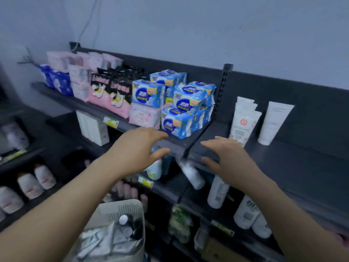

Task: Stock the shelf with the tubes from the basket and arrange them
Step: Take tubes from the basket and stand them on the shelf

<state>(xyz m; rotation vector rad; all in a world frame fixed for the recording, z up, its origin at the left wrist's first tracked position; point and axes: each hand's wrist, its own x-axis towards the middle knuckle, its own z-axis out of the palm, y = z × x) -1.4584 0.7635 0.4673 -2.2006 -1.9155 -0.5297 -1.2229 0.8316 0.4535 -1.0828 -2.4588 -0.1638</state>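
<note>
Dark metal shelf (302, 157): left hand (137, 148) and right hand (228, 159) hover before it, grips released; white plastic tubes (243, 121) stand on it, beyond both.

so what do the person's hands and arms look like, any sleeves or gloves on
The left hand and right hand are bare, with no gloves. No rings, watch or bracelet show. The left forearm and right forearm are uncovered to the frame's edge, with no sleeve in view.

Four white tubes (243, 125) stand on the shelf (302, 157), three bunched, one apart; one basket (120, 205).
</note>
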